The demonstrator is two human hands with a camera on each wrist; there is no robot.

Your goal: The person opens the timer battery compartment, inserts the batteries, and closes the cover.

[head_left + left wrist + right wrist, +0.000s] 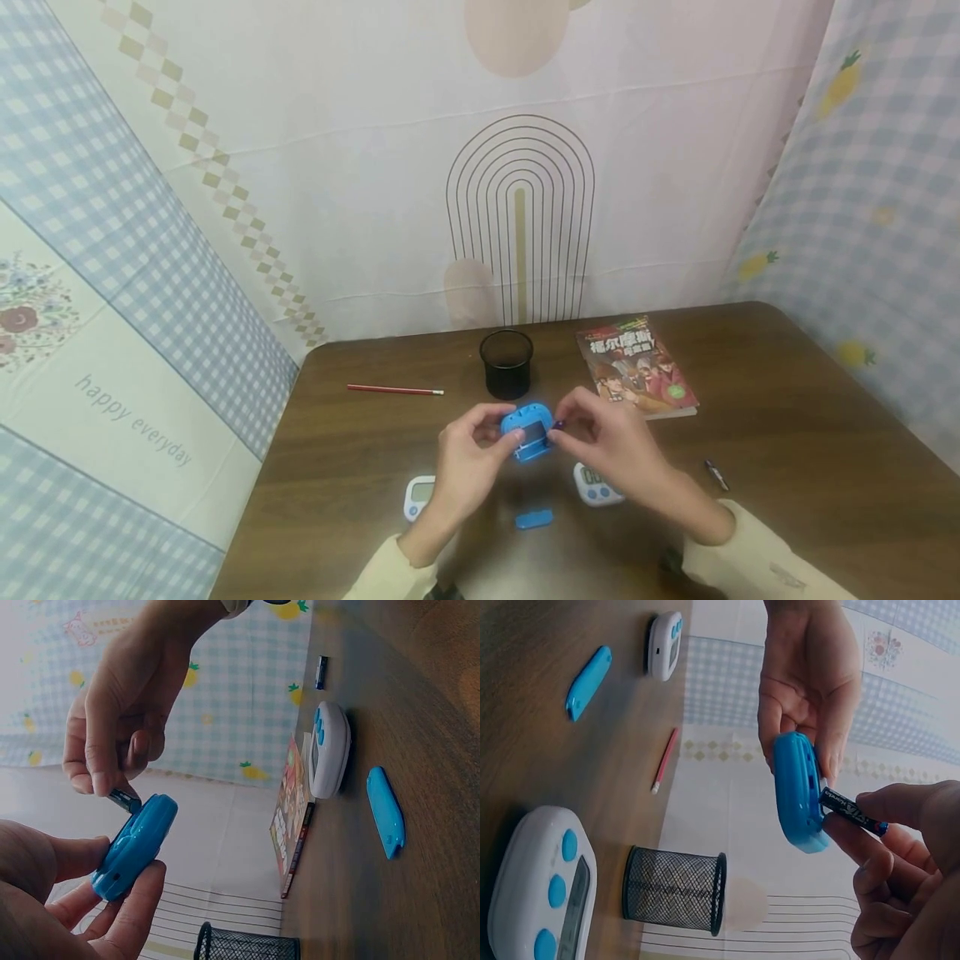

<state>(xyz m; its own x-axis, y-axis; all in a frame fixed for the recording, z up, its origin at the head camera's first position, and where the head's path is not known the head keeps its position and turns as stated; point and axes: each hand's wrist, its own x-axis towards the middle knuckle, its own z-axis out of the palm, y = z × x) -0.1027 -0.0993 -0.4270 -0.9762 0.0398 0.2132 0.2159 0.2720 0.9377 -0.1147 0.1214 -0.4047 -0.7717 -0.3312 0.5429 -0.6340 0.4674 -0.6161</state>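
Observation:
Held up over the table by my left hand [467, 458] is a blue timer [528, 412], gripped at its edge between thumb and fingers, its back turned toward me. My right hand [618, 437] pinches a small dark battery [851, 810] between thumb and fingers. One end of the battery is right at the timer's back in the right wrist view. A loose blue battery cover [534, 519] lies on the table below the hands. White timers with blue buttons lie to either side: one [411, 498] partly behind my left wrist, the other [597, 487] under my right hand.
A black mesh pen cup [507, 379] stands behind the hands. Left of it lies a red pencil [395, 389], and at the back right a comic-style book [637, 375]. Another small battery [717, 475] rests on the wooden table [322, 467] right of my right hand.

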